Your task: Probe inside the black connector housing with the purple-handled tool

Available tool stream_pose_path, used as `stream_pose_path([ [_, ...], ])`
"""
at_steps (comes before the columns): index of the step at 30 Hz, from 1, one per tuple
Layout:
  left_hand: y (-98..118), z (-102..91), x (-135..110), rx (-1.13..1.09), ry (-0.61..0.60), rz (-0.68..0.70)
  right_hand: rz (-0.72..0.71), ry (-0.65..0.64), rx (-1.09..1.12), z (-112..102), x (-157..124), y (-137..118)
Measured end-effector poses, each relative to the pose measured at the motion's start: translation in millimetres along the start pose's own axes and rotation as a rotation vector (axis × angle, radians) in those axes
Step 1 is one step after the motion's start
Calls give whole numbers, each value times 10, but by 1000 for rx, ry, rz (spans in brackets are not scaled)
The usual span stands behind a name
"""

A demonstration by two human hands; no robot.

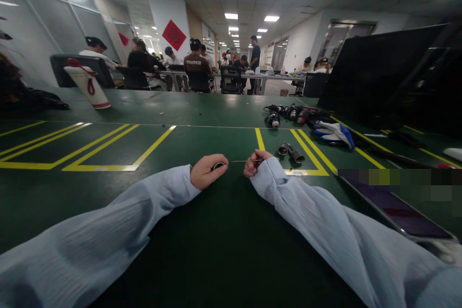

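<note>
Low over the green table, my left hand is closed around a small round piece with a dark face and a shiny rim. Most of that piece is hidden by the fingers. My right hand pinches a thin metal rod, whose free end points left toward the round piece, with a small gap between them. Just right of my right hand lie two dark metal cylindrical parts.
Yellow tape lines mark the table. Black cylindrical fittings and a blue-white glove lie at right, near a tablet-like device and a large black screen. A white cup stands far left. People sit beyond.
</note>
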State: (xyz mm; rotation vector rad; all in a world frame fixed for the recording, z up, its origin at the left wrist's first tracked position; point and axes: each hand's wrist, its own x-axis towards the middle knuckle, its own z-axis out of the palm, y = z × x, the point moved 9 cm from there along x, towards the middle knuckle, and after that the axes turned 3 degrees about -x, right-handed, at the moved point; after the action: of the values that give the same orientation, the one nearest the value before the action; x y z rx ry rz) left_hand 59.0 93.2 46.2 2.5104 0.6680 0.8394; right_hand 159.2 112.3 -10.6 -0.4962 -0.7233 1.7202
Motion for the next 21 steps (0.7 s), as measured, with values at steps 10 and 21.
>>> stream_pose_path([
  [10,1091,624,-419,375,-343,261,5,41,5,-53,52,16],
  [21,1564,1340,-1094,465,-550,625,31,47,-42,-40,55,40],
])
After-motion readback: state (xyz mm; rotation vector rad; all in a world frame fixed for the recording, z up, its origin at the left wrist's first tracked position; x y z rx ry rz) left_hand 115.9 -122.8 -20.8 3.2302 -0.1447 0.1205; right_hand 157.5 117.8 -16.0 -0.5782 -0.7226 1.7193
